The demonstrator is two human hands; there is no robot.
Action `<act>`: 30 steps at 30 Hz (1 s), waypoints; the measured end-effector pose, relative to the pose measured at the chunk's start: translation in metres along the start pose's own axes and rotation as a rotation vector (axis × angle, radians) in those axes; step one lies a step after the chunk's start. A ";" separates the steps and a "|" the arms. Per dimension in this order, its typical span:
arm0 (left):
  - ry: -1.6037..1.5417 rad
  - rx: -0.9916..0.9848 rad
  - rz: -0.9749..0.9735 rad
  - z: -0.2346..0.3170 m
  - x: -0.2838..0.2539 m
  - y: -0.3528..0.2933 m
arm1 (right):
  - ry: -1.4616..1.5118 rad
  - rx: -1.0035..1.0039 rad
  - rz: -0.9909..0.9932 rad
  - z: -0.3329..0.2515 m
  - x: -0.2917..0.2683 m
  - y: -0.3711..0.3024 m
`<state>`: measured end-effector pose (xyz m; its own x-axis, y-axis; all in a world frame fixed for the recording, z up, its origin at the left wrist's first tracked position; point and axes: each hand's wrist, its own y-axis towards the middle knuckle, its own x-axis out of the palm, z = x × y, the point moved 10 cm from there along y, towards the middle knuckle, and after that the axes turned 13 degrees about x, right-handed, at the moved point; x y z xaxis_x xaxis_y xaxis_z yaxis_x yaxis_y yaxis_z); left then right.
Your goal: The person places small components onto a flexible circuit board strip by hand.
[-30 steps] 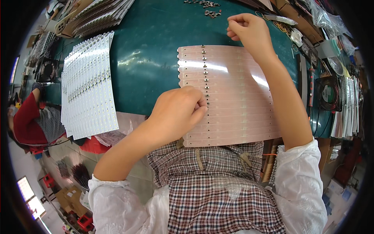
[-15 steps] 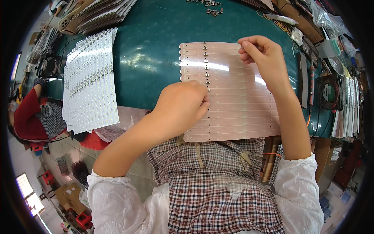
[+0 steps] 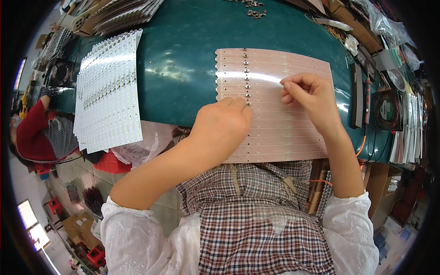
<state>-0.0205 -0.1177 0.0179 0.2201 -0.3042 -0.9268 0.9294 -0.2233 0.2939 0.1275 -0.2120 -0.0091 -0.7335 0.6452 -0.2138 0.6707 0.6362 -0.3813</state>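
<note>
A pinkish-tan panel of joined strips (image 3: 288, 123) lies on the green tabletop at the near edge, its left side notched. A column of small metal connectors (image 3: 246, 70) runs down the panel's left part; bare dark holes continue the line below. My left hand (image 3: 223, 123) rests on the panel's left side at the lowest visible connector, fingers curled under and closed. Whatever its fingertips hold is hidden. Over the panel's right half is my right hand (image 3: 305, 94), thumb and forefinger pinched together. Anything between those tips is too small to make out.
White LED strip panels (image 3: 110, 91) are fanned at the left, with another stack (image 3: 128, 16) behind. Loose small metal parts (image 3: 256, 14) lie at the far edge. A soldering iron (image 3: 367, 98) and a fan (image 3: 387, 110) are at right. Another person in red (image 3: 34, 130) sits far left.
My right hand has come nearer to me, from the panel's far right edge to over its right half, still pinched. My left hand stays by the connector column, shifted slightly.
</note>
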 end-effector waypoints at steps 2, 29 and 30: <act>-0.027 -0.013 0.034 -0.004 0.000 -0.004 | 0.024 0.034 -0.039 0.003 0.011 -0.007; 0.256 -0.289 0.253 -0.209 0.017 0.158 | -0.187 0.081 -0.153 0.016 0.052 -0.051; 0.354 -0.230 0.291 -0.201 0.013 0.158 | -0.185 0.087 -0.157 0.016 0.055 -0.052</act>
<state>0.1888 0.0296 0.0056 0.5290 0.0175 -0.8485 0.8473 0.0456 0.5292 0.0509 -0.2162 -0.0157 -0.8410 0.4475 -0.3040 0.5408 0.6784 -0.4973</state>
